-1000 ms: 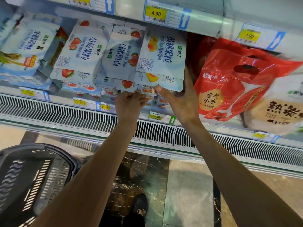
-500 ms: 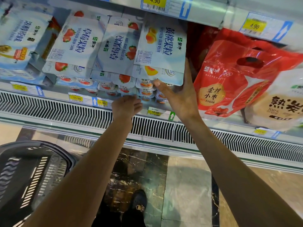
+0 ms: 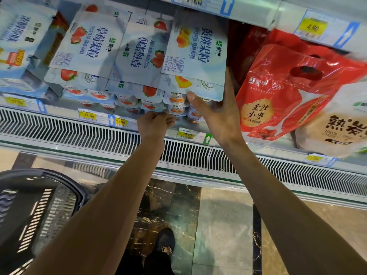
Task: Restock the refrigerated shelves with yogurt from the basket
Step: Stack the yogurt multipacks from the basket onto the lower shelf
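Right hand [image 3: 218, 116] gripped peach pack [image 3: 195, 50] at its right front corner; long axis ran into shelf [image 3: 59, 111]. Left hand [image 3: 154, 125] curled below it, hold unclear.

Basket [image 3: 49, 211] was cut off by the left and bottom edges. Left hand [image 3: 155, 124] had its fingers curled under the yogurt cups [image 3: 175, 108], tips hidden; couldn't tell if it gripped anything. Most fingers of the right hand [image 3: 220, 116] were hidden behind the peach yogurt pack [image 3: 195, 50]. Leftmost pack [image 3: 17, 36] and cream bag [image 3: 337, 124] were cropped by the side edges. Top price tag [image 3: 190, 1] was cropped, price unreadable. Far-left tag [image 3: 15, 101] and lower-right tag [image 3: 313, 158] were blurred. Fine print on the packs was too small. Legs [image 3: 139, 264] were cut off at the bottom.
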